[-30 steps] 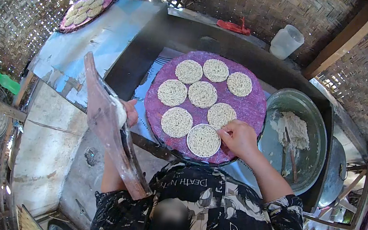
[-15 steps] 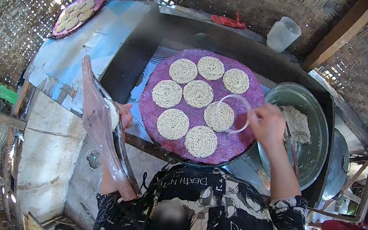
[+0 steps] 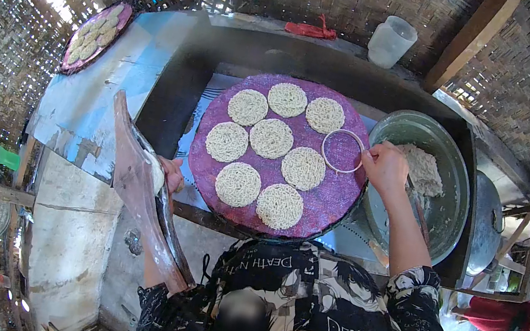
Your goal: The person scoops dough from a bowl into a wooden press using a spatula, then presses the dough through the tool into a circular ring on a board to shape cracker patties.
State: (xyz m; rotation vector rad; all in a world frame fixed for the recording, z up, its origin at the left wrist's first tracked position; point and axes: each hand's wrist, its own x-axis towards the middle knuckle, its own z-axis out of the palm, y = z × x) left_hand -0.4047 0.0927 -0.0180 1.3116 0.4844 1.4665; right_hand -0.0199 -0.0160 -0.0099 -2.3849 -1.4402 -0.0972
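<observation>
My right hand (image 3: pixel 387 167) pinches the edge of a thin whitish ring (image 3: pixel 343 152), held over the right side of a round purple mesh-covered tray (image 3: pixel 248 222). Flat round cakes of pale noodle strands, several of them, lie on this tray; the nearest to the ring is one cake (image 3: pixel 303 169) just left of and below it. My left hand (image 3: pixel 174 175) grips a long wooden press (image 3: pixel 137 175) at the tray's left, its fingers partly hidden behind the wood. A white lump, which looks like dough, shows between the halves of the press.
A green basin (image 3: pixel 461 200) with pale dough (image 3: pixel 421 170) and a stick stands at the right. A second loaded tray (image 3: pixel 96 36) lies on the blue-patterned counter (image 3: pixel 87 106) at the far left. Behind are a translucent jug (image 3: pixel 392 42) and a red bag (image 3: pixel 311 30).
The ring has come away from around the right-hand cake and is now to the upper right of it. My left hand keeps its hold on the press. The view has shifted slightly.
</observation>
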